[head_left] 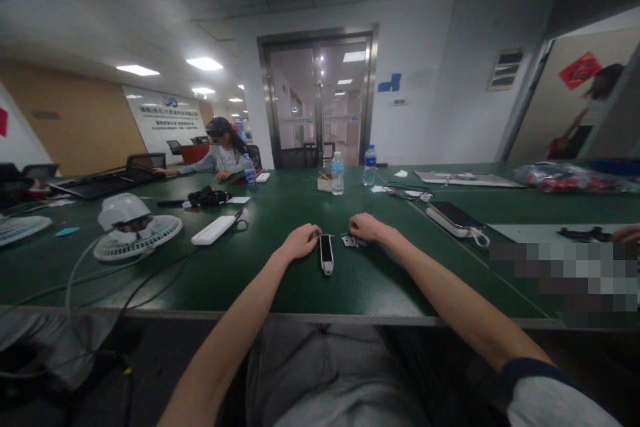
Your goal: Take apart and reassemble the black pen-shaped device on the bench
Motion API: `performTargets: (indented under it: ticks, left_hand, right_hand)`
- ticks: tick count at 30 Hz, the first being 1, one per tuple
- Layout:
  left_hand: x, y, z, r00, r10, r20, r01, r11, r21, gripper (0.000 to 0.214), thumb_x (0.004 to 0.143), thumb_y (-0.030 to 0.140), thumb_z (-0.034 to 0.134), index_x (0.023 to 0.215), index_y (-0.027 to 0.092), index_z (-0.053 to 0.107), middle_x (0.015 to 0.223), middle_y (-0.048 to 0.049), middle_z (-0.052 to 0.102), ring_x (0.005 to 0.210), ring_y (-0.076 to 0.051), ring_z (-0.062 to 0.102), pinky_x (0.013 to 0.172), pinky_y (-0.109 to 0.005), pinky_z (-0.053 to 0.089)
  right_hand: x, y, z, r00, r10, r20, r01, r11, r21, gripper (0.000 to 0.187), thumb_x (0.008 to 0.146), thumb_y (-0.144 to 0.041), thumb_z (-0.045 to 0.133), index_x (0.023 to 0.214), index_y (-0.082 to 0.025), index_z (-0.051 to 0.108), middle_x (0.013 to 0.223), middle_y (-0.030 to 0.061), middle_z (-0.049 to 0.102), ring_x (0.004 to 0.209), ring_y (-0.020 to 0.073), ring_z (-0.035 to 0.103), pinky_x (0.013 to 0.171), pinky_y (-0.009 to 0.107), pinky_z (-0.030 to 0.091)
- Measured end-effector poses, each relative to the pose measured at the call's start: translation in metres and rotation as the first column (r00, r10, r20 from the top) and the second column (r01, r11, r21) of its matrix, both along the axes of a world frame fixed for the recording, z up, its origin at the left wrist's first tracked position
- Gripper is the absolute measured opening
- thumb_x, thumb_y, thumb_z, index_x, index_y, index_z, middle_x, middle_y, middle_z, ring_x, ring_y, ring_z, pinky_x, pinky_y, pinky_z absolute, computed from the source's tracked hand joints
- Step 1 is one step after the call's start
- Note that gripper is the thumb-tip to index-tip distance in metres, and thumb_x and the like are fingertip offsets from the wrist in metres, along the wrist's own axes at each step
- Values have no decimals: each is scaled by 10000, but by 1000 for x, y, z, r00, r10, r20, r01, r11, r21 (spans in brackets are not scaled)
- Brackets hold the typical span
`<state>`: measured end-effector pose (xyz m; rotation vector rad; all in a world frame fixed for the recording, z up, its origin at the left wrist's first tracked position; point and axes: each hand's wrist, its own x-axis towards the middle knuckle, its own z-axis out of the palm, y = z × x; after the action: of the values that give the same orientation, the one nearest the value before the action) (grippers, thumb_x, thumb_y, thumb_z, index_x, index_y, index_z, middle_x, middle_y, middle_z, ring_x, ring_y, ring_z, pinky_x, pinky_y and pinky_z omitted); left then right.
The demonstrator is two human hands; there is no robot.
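Resting left hand [300, 242] on the table, fingers curled narrow, just beside a slim black-and-white device [327, 253]; can't tell if it's gripping. Right hand [367, 227] curled narrow over a small metal bracket [353, 240], grip unclear too. Around them, green workbench [280, 287]: white power bank [213, 229], white desk fan [135, 233] lying on its back, water bottle [337, 173] further out. Seated co-worker [225, 150] at far end, glass double doors [317, 97] on back wall, ceiling lights [204, 63] overhead.
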<state>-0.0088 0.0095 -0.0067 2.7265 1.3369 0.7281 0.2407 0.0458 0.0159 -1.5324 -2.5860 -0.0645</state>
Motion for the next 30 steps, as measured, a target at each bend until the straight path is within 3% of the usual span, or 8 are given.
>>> performTargets:
  ticks: [4,11,21,30]
  left_hand:
    - [-3,-3,0,999,38,16,-38,999,3,213,834,192,436,961,183,607,851,-41,563,761,-158,525,704,-272,426]
    - [-4,-9,3,998,55,23,-55,998,-1,221,834,191,434,975,189,604,828,-31,558,757,-156,527,681,-267,424]
    - [-5,-6,2,998,43,35,-43,999,-14,207,821,189,450,962,192,602,808,-25,564,756,-157,526,671,-261,417]
    - [-5,-4,1,998,38,46,-38,999,-22,213,813,196,452,960,188,606,812,-24,571,730,-151,520,662,-259,412]
  right_hand:
    - [9,-7,1,999,-23,-26,24,998,52,202,816,-204,471,857,-137,658,873,84,663,769,150,592,657,196,375]
    - [11,-16,0,994,78,-72,-73,995,68,224,846,-239,460,894,-146,658,914,81,659,798,149,581,680,192,377]
    - [8,-15,-1,987,162,-6,-162,987,10,239,850,-259,467,923,-178,680,922,69,678,838,165,606,723,203,400]
    - [14,-9,1,983,174,-59,-180,977,-114,250,834,-252,502,988,-213,695,997,35,682,898,150,610,792,189,411]
